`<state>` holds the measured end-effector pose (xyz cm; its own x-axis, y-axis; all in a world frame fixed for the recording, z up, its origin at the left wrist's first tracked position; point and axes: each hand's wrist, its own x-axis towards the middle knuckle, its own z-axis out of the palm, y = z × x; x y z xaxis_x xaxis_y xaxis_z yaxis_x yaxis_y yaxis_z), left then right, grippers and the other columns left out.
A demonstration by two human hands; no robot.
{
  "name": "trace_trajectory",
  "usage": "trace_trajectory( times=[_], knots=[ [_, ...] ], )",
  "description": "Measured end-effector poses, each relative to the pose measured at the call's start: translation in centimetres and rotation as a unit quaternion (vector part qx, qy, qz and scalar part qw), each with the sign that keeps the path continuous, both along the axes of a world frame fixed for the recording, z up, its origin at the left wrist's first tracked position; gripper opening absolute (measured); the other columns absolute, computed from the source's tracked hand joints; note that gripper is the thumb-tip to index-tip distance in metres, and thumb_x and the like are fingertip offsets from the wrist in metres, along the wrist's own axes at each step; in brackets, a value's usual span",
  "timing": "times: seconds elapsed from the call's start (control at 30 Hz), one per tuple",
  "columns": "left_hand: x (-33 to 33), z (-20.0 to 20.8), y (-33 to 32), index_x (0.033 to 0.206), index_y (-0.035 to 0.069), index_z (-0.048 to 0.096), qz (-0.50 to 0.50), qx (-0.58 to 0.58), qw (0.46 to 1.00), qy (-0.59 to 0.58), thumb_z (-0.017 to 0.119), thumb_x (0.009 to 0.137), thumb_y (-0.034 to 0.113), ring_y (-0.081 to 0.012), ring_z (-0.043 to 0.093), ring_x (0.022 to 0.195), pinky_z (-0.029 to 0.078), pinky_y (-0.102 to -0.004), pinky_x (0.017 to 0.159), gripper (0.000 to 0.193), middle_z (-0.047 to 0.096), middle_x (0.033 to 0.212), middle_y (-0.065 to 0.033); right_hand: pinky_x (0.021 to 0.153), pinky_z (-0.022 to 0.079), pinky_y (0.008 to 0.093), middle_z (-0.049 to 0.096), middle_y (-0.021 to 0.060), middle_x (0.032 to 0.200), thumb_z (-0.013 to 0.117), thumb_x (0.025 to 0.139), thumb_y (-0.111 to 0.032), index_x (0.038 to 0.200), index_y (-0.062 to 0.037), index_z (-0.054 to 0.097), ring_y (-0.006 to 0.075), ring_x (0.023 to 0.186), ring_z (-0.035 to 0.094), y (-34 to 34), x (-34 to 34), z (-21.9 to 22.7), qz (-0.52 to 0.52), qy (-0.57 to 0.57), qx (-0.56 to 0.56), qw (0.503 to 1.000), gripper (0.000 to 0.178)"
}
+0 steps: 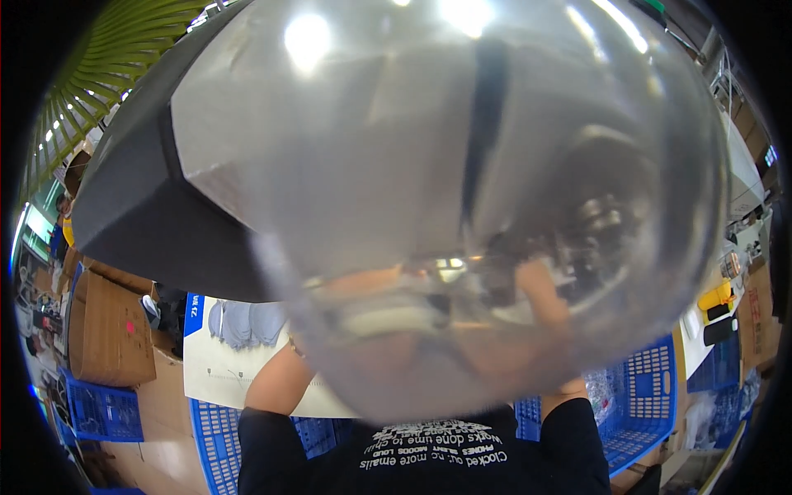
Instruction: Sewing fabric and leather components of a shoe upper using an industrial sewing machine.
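On the white table [216, 389], grey cloths [245, 323] are spread sideways, left of the nearer, left hand [363, 279]; through a blurred cover [412, 206], its grip and the right hand's [538, 285] cannot be told.

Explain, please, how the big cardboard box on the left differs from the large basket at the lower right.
The cardboard box is brown; the large basket is blue. The box's visible sides look solid, whereas the basket's wall is slotted. Both are containers.

White lettering [437, 447] on black shirt [330, 470] and blue strip [194, 322], red characters [753, 307] on brown carton [761, 351]
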<state>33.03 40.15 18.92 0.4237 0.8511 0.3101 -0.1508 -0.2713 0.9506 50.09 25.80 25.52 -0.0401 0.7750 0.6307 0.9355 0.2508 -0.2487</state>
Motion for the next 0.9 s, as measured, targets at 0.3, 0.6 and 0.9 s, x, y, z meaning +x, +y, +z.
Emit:
trace_trajectory(
  times=[0.3, 0.6, 0.9],
  knots=[
    [1.2, -0.1, -1.1, 0.063, 0.007, 0.055, 0.088, 0.025, 0.996, -0.022, 0.047, 0.079, 0.022, -0.0209, 0.054, 0.056, 0.041, -0.0309, 0.052, 0.024, 0.056, 0.060, -0.0074, 0.058, 0.041, 0.0347, 0.056, 0.0071, 0.068, 0.060, 0.059, -0.011, 0.075, -0.0065, 0.058, 0.0260, 0.061, 0.052, -1.2, -2.8, 0.3, 0.037, 0.192, -0.065, 0.979, 0.017],
    [0.9, 0.9, -1.3, 0.072, 0.003, 0.056, -0.019, 0.027, 0.999, 0.012, 0.047, 0.078, 0.012, -0.0163, 0.055, 0.061, 0.042, -0.0267, 0.055, 0.014, 0.057, 0.069, -0.0071, 0.063, 0.040, 0.0334, 0.054, 0.0052, 0.071, 0.061, 0.057, -0.011, 0.073, -0.0079, 0.058, 0.0229, 0.068, 0.053, -1.0, -2.6, -0.9, 0.032, 0.118, 0.022, 0.992, 0.016],
    [-0.4, 2.2, -2.3, 0.081, 0.000, 0.057, -0.122, 0.022, 0.991, 0.046, 0.047, 0.077, 0.003, -0.0117, 0.055, 0.065, 0.044, -0.0226, 0.057, 0.011, 0.059, 0.078, -0.0068, 0.062, 0.041, 0.0337, 0.057, 0.0052, 0.081, 0.057, 0.054, 0.000, 0.080, -0.0087, 0.059, 0.0238, 0.071, 0.053, -0.5, -3.4, -1.6, 0.021, 0.117, 0.074, 0.990, 0.027]
  ],
)
